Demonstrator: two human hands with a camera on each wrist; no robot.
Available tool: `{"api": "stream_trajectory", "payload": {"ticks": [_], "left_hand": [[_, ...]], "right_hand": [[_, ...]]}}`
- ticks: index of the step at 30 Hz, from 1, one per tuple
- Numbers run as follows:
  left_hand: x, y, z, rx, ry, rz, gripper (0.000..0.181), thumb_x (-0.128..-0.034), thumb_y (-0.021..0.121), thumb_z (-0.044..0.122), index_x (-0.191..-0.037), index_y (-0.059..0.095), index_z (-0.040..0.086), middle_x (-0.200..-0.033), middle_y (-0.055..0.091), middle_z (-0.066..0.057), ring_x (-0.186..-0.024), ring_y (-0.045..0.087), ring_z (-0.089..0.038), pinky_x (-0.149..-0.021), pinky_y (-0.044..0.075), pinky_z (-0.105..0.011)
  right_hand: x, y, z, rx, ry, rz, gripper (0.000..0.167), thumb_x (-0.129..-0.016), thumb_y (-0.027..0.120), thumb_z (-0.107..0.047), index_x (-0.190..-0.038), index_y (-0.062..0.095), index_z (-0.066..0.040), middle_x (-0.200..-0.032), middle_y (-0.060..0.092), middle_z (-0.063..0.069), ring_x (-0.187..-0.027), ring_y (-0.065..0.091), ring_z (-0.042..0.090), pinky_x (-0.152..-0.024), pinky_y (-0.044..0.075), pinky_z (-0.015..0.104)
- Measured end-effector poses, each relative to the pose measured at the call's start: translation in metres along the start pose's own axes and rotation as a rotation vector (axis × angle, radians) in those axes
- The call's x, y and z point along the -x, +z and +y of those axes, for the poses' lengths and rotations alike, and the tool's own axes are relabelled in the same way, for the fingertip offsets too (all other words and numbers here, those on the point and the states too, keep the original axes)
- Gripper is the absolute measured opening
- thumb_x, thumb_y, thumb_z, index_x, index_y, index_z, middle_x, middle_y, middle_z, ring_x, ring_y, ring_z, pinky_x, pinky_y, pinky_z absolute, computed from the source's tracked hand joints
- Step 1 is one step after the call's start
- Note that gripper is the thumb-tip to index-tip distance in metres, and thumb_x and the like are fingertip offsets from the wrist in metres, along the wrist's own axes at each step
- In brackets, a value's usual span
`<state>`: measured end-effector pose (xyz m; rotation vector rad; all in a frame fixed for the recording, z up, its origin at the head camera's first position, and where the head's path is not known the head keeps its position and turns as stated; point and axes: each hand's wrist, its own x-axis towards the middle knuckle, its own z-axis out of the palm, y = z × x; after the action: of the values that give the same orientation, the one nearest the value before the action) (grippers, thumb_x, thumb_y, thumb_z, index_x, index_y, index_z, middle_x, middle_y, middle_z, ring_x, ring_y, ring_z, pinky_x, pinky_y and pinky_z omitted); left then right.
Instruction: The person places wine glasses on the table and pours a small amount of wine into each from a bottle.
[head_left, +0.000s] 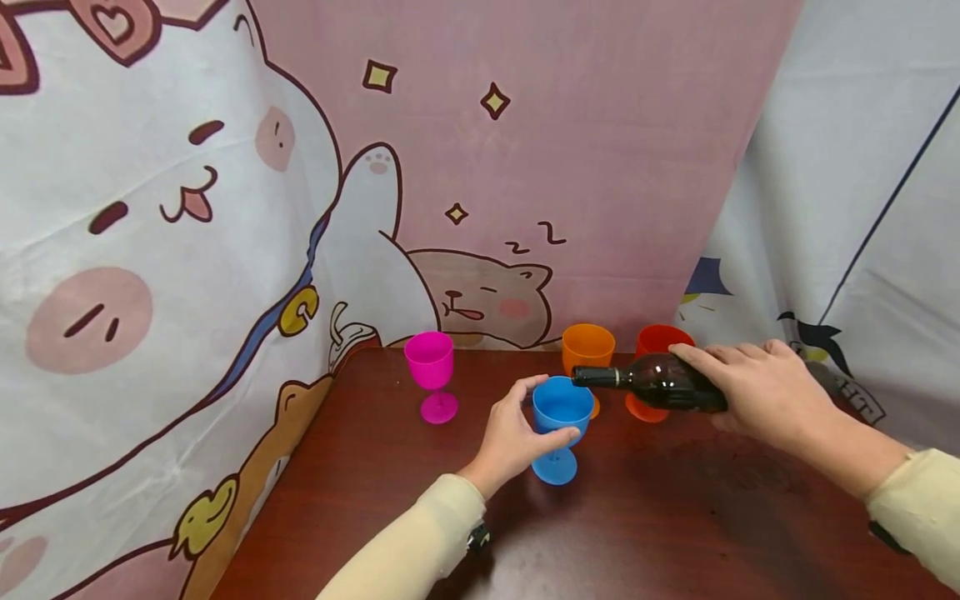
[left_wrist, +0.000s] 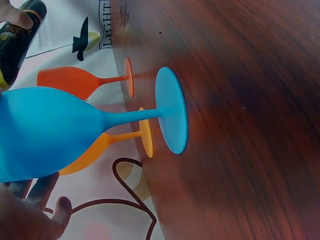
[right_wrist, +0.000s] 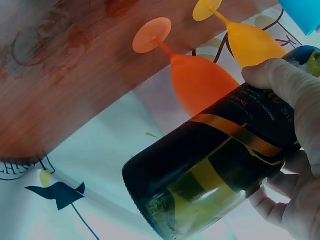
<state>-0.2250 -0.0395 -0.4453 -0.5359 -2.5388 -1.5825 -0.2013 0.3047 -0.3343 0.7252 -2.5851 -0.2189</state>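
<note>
A blue goblet is gripped around its bowl by my left hand, thumb in front and fingers behind. In the left wrist view the blue goblet has its foot at the table surface. My right hand holds a dark bottle nearly level, its neck pointing left at the blue goblet's rim. In the right wrist view the bottle shows a dark label with a gold band, fingers wrapped around it. Whether liquid is flowing, I cannot tell.
Behind the bottle stand an orange goblet and a red goblet. A pink goblet stands to the left on the brown table. Printed cloth hangs behind the table.
</note>
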Motion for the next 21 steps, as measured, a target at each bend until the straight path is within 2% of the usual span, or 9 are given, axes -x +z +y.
{"api": "stream_trajectory", "payload": {"ticks": [3,9,14,21], "left_hand": [[-0.0001,0.0,-0.001,-0.001,0.006,0.0,0.083,-0.084,0.09,0.047,-0.154,0.049,0.03,-0.147,0.066,0.005,-0.131,0.063,-0.018,-0.102,0.06,-0.041],[0.0004,-0.0012,0.0002,0.002,0.024,0.008,0.084,-0.0836,0.09,0.048,-0.154,0.049,0.029,-0.146,0.066,0.005,-0.131,0.063,-0.019,-0.102,0.059,-0.045],[0.0004,-0.0016,0.0,-0.003,0.024,0.006,0.085,-0.0849,0.089,0.047,-0.157,0.046,0.033,-0.149,0.065,0.006,-0.134,0.063,-0.02,-0.104,0.059,-0.049],[0.0007,-0.0007,-0.0032,-0.008,0.035,-0.002,0.085,-0.0846,0.09,0.047,-0.156,0.048,0.03,-0.149,0.065,0.007,-0.133,0.064,-0.018,-0.106,0.058,-0.045]], "right_hand": [[-0.001,-0.0013,0.0003,0.01,-0.006,-0.011,0.11,-0.054,0.107,-0.035,-0.15,0.055,-0.02,-0.119,0.077,0.013,-0.1,0.074,0.039,-0.076,0.051,0.055],[-0.0035,-0.0024,0.0028,0.025,-0.039,0.033,0.105,-0.055,0.104,-0.032,-0.148,0.057,-0.022,-0.118,0.077,0.011,-0.097,0.073,0.037,-0.074,0.048,0.053],[-0.0055,-0.0033,0.0023,0.033,-0.059,0.049,0.103,-0.056,0.103,-0.03,-0.147,0.057,-0.021,-0.117,0.076,0.012,-0.097,0.073,0.037,-0.073,0.047,0.051],[-0.0059,-0.004,0.0003,0.066,-0.099,0.064,0.104,-0.053,0.105,-0.031,-0.146,0.058,-0.021,-0.114,0.075,0.012,-0.1,0.071,0.034,-0.072,0.048,0.052]]}}
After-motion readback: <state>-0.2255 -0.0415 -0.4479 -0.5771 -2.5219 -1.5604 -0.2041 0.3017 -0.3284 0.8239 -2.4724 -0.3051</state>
